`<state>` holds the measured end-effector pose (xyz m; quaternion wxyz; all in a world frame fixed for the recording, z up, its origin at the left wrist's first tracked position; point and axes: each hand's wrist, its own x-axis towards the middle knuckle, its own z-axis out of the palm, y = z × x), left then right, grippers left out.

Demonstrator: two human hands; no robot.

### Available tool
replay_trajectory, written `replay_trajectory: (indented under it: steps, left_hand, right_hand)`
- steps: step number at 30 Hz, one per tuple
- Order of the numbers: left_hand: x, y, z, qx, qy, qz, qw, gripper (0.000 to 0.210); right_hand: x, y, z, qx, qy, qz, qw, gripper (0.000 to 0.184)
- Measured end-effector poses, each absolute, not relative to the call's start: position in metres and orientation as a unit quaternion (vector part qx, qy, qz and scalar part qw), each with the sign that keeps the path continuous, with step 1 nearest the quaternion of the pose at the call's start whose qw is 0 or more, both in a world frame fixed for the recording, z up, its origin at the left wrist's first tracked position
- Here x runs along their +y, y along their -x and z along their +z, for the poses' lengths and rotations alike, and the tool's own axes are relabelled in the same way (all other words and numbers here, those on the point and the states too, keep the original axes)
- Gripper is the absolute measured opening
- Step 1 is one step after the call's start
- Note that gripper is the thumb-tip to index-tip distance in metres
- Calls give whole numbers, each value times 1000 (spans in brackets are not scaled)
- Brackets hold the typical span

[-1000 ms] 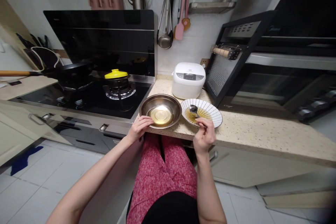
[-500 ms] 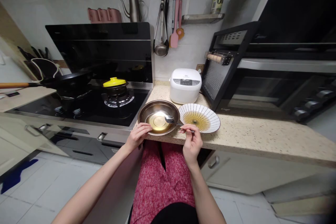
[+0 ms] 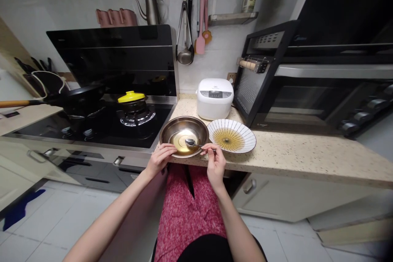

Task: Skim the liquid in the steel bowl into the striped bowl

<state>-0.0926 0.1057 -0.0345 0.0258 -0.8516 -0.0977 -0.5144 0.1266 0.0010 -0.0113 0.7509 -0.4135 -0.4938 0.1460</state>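
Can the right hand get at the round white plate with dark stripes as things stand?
Probably yes: the right hand is right by the plate's near left edge, with nothing visible blocking it. But its fingers hold a shiny metal spoon over the round metal bowl, so they aren't free.

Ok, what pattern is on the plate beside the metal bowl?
The plate is white with thin dark radiating lines, clearest in the head view.
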Motion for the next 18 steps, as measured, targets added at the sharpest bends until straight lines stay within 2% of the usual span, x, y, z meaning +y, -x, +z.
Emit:
replay_trajectory:
  steps: [18]
  left_hand:
    - [104,95,-35,-106,857,-503,40,23]
  right_hand:
    - [7,-124,-14,-482,400,218,748,28]
